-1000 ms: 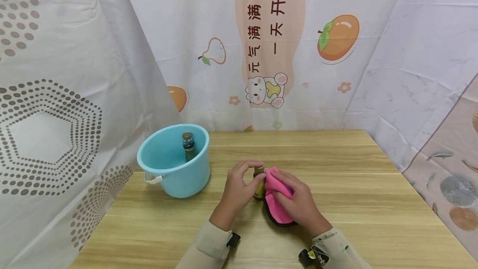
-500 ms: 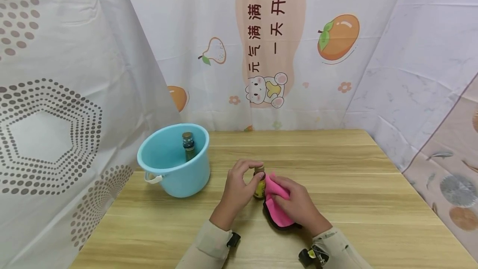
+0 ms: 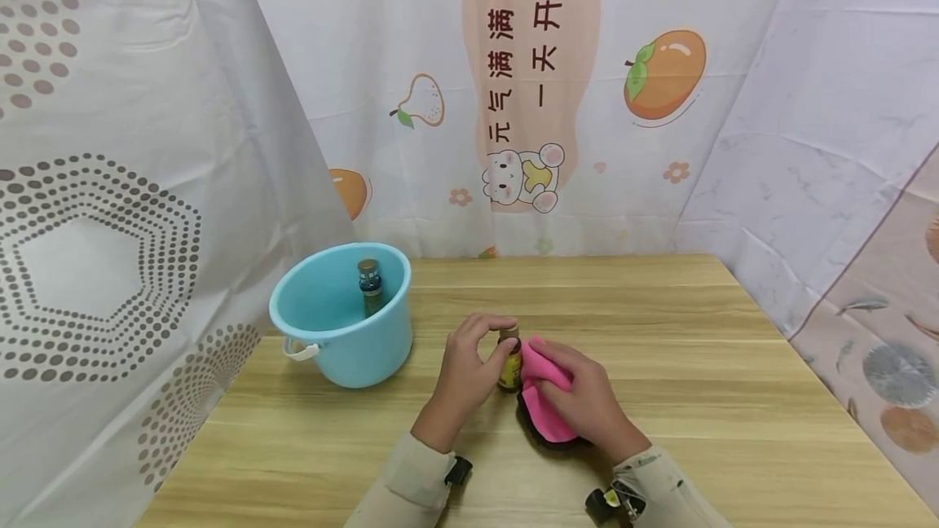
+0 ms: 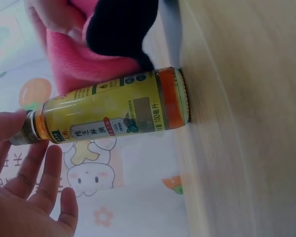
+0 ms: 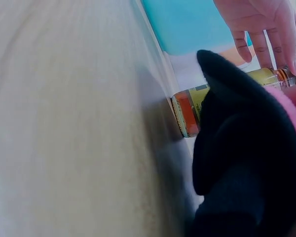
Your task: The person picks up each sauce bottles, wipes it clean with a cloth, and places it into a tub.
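Observation:
A small glass bottle of sesame oil (image 4: 108,108) with a yellow label stands upright on the table. My left hand (image 3: 467,371) pinches it at the cap and neck between thumb and forefinger, the other fingers spread beside it in the left wrist view. My right hand (image 3: 589,402) grips a folded cloth (image 3: 546,418), pink on one side and black on the other. The cloth lies against the bottle's right side. In the right wrist view, its black side (image 5: 237,148) hides much of the bottle, leaving the base and neck showing.
On the left of the wooden table (image 3: 704,365) stands a light blue bucket (image 3: 367,353) with a white handle grip. Inside it is another capped dark bottle (image 3: 370,288). Printed curtains (image 3: 433,161) hang behind the table and along both sides.
The right hand and cloth have shifted slightly, uncovering more of the bottle's yellow label than one second ago. The left hand has stayed at the bottle's top.

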Available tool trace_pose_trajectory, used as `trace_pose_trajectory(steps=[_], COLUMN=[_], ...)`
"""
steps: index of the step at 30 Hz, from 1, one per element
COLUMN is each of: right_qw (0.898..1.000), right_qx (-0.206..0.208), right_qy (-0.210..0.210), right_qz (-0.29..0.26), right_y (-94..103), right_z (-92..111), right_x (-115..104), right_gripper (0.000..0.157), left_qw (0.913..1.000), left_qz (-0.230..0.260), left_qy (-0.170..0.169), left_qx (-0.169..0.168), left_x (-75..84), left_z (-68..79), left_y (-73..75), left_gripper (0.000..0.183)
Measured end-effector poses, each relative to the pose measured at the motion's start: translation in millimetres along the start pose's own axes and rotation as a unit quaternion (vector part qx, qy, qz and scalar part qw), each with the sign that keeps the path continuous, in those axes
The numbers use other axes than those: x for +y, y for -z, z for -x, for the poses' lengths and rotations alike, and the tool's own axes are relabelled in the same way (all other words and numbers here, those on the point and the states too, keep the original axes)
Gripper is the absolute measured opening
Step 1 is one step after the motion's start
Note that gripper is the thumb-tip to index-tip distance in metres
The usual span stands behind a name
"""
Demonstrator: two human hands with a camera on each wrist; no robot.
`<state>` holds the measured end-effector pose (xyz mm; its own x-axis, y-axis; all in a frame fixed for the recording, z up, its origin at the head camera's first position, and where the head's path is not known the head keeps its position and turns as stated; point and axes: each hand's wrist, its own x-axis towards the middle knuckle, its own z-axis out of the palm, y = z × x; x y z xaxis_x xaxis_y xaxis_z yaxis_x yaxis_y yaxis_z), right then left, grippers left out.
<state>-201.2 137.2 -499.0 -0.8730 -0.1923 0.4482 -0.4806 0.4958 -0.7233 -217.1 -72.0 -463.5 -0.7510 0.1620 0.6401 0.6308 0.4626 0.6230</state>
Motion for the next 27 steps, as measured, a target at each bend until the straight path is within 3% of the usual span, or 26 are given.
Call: trace_pose_trajectory(steps=[8,14,27], right_qw=[0.996,0.991,0.996], right_qx=[0.034,0.05,0.025], right_qy=[0.063,0.089,0.032], right_qz=[-0.053,-0.086,-0.084], right_y=[1.3,0.4,1.5], right_z=[-0.3,-1.4,-0.1], right_x=[0.2,1.2,-1.1], right_gripper=[0.055,0.053,0.054], left_qw=[0.9998,0.9999,0.9999], left_qz=[0.007,0.008,0.008], left_qy=[-0.016,-0.005,-0.01], left_qx=[0.001,-0.002,0.004], left_x=[-1.8,-0.8,-0.1], left_z=[-0.9,-1.1,-1.1], left_y=[-0.9,0.3,-0.4], left_gripper=[0.024,0.024,0.024])
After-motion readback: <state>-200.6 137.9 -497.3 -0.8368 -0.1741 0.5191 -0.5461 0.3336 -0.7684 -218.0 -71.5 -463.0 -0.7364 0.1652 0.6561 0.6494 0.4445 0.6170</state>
